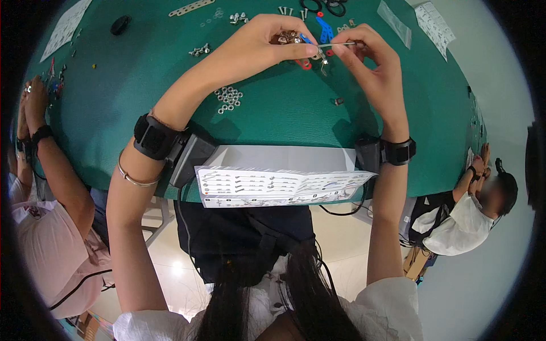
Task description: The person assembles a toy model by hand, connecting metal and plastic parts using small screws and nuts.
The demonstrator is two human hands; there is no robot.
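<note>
My left hand [272,42] reaches over the far middle of the table, thumb and forefinger closed on one end of a thin metal rod [336,44]. Thumb and fingers of my right hand [372,54] pinch the rod's other end. A small shiny metal piece [325,61] shows just below the rod; whether it hangs from it I cannot tell. Brassy metal parts [289,37] cluster by my left fingers, partly hidden by them. A blue plastic piece [324,29] sits between the hands, and a red part [304,64] shows under my left thumb.
Several nuts [229,99] lie left of centre on the green table [284,122]. Screws [200,50] and a perforated strip [190,8] lie farther off. A folded printed sheet [284,186] stands at the near edge. A plastic bag [394,24] lies far right. Other people sit at both sides.
</note>
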